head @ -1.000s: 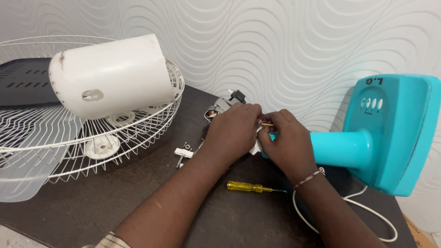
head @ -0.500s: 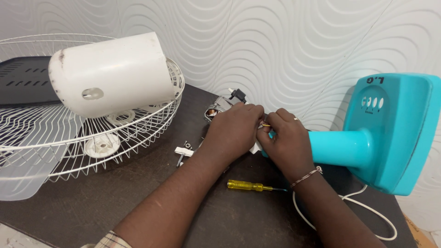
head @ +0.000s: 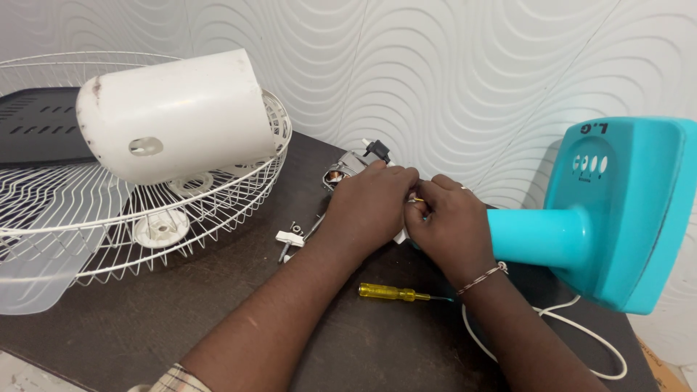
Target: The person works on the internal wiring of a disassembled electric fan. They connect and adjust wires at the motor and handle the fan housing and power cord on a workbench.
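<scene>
Table (head: 181, 319): dark wood-grain top, on which all items are laid.
Cord (head: 581, 341): white, looped at the near right edge of the table.
Screwdriver (head: 396, 292): yellow handle, laid flat just below the right wrist; untouched.
Right hand (head: 450, 225): bracelet worn at the wrist; fingers are curled shut on a small part at the motor, and the part itself is mostly hidden.
Left hand (head: 367, 207): laid over the motor, fingers closed around it; what is pinched beneath cannot be told.
Motor (head: 348, 168): metal fan motor, seen only at its far end above the left knuckles, at mid-table between grille and stand.
Change: against the frames of a second ago, both hands are found in almost the same place, the right fingers drawn slightly closer to the left; fine fingertip work on the motor is judged to be under way, with no tool taken up.
Small parts (head: 290, 236): white plastic piece and screws, placed just left of the left hand.
Stand (head: 610, 210): turquoise fan base and neck, laid on its side at right, its neck ending by the right hand.
Grille (head: 109, 218): white wire guard, far left.
Housing (head: 174, 112): white motor cover, rested in the grille.
Wall (head: 435, 72): white, wave-patterned.
</scene>
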